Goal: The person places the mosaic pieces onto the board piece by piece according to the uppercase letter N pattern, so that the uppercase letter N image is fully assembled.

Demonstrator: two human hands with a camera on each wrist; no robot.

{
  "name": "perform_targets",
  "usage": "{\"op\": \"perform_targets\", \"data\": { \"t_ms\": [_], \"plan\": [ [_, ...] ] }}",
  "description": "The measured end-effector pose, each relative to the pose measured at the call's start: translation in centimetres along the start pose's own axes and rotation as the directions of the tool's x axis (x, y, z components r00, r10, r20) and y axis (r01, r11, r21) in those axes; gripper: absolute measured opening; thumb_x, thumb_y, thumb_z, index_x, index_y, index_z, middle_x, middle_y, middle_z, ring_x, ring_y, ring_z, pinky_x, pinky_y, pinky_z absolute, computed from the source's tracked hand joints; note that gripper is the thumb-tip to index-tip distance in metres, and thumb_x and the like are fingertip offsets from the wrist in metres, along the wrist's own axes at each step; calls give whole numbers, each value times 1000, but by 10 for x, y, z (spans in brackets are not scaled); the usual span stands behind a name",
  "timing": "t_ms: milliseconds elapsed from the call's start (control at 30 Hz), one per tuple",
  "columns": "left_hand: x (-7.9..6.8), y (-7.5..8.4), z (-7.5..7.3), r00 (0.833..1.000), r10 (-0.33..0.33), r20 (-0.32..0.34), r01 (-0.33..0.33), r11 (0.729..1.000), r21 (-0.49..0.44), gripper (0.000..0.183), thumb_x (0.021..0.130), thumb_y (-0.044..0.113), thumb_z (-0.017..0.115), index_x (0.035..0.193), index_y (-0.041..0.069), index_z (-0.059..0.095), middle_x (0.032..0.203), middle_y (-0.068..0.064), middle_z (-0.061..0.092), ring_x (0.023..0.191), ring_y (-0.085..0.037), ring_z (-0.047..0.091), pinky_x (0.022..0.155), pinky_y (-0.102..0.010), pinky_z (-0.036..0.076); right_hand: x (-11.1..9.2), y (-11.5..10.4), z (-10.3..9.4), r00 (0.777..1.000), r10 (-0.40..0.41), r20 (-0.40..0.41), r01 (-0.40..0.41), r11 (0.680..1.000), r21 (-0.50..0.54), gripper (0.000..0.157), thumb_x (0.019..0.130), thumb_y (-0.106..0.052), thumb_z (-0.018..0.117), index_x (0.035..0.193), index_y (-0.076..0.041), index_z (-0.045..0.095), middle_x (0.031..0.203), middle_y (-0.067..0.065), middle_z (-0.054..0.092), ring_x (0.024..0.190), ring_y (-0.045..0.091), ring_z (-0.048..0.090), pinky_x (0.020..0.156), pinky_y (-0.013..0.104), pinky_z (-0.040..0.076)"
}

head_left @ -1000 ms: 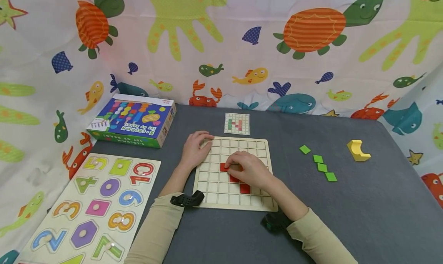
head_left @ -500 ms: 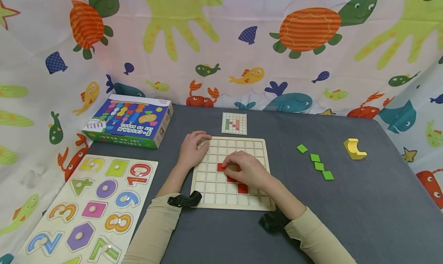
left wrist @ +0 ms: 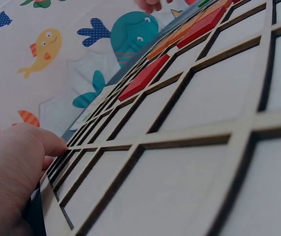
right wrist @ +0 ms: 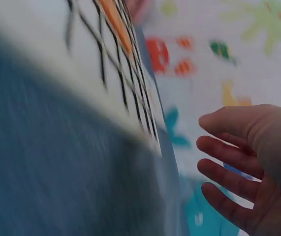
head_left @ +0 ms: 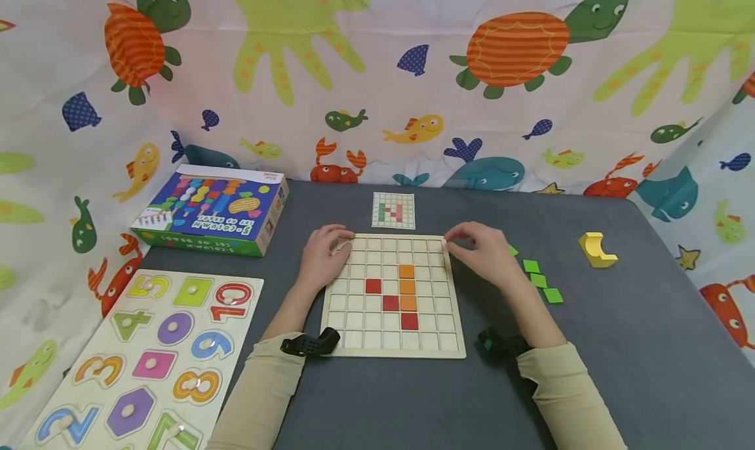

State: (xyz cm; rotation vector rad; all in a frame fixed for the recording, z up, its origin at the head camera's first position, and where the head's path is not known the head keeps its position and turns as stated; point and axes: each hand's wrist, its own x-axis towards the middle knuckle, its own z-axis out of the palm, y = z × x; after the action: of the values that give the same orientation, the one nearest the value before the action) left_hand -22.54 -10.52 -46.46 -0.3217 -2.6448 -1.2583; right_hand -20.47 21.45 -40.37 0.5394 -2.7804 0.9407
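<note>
A square wooden grid board (head_left: 342,322) lies on the dark table, with three red tiles (head_left: 390,302) on a diagonal and three orange tiles (head_left: 407,286) in a column. At its far left corner my left hand (head_left: 321,260) holds the frame; in the left wrist view the fingertips (left wrist: 56,143) are right at the edge. My right hand (head_left: 486,257) is at the board's far right corner. Nothing shows between its loosely bent, spread fingers (right wrist: 229,179) in the right wrist view. Behind the board lies a small pattern card (head_left: 393,211) with a printed coloured grid.
Several green tiles (head_left: 538,280) lie to the right, one partly hidden by the right hand. Beyond them stands a yellow block (head_left: 598,250) with a curved cut-out. On the left are a number-and-shape puzzle board (head_left: 194,322) and a blue-green toy box (head_left: 212,207).
My right hand has left the red tiles and moved right to the board's far right corner, uncovering the orange column. My left hand stays on the board; the head view has shifted slightly.
</note>
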Motion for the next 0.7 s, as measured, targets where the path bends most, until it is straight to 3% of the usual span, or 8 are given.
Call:
{"op": "perform_targets", "data": {
  "t_ms": [133,333,700],
  "plan": [
    [0,0,0,1000,6,1,-6,1000,-11,21,95,17,61,111,11,73,127,-9,59,122,-29,47,98,-48,38,-6,30,-23,994,105,-27,-106,994,-36,16,91,-15,69,104,-5,71,104,13,69,100,31,62,84,49,50],
    [0,-1,0,1000,-1,2,1,1000,-16,20,95,17,61,111,11,73,127,-8,59,122,-29,46,99,-48,38,-20,55,-51,966,256,37,-253,965,-65,24,92,-20,68,110,-3,68,108,19,66,102,35,58,86,53,47],
    [-1,-1,0,1000,-4,2,4,1000,-18,20,95,17,61,111,11,73,128,-9,59,121,-30,47,96,-49,38,-31,74,-63,916,371,153,-354,927,-126,29,90,-26,70,106,-3,69,103,17,67,94,32,56,82,51,46]
  ]
}}
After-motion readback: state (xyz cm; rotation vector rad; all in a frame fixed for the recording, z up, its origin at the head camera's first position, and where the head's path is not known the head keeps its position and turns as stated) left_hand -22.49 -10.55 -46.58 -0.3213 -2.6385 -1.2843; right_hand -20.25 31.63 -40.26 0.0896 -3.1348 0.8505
